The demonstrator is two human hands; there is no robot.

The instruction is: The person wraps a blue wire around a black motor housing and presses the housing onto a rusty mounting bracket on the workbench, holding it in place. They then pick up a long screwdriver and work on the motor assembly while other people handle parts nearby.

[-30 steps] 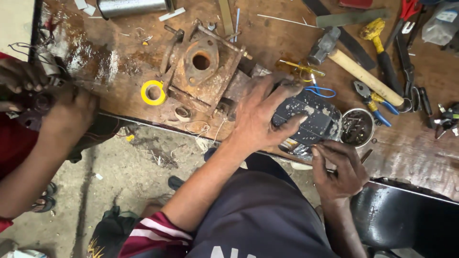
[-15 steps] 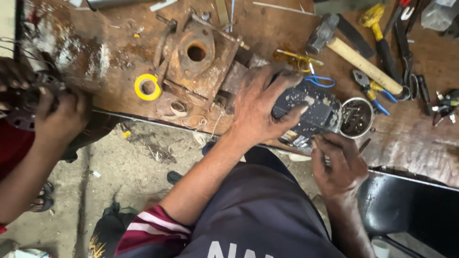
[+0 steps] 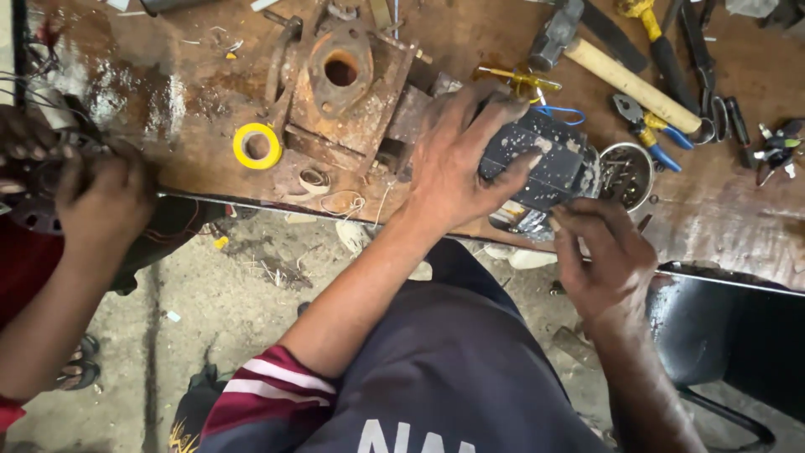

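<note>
Pressing down with spread fingers, your left hand [image 3: 457,164] covers much of the dark grey block-shaped part [image 3: 541,168] at the near edge of the tabletop [image 3: 168,92], its grip flat on top rather than closed around it. Your right hand [image 3: 599,256] sits just below, fingers curled together at the part's lower edge; what they pinch, if anything, is hidden, so you cannot tell. The part's underside and its pale lower section are mostly masked by both hands.

At far left, another person's hands [image 3: 92,197] work on a dark wired object, cut off by the frame.

Rust and pale stains mark the brown tabletop. On it lie a rusty flanged casting [image 3: 340,71], a yellow tape roll [image 3: 257,145], a wooden-handled hammer [image 3: 620,75], blue-handled pliers [image 3: 641,130] and a small metal tin [image 3: 625,174] of screws just beside the part. Below, the concrete floor [image 3: 218,310] is littered with scraps; a black chair [image 3: 738,335] stands at right.
</note>
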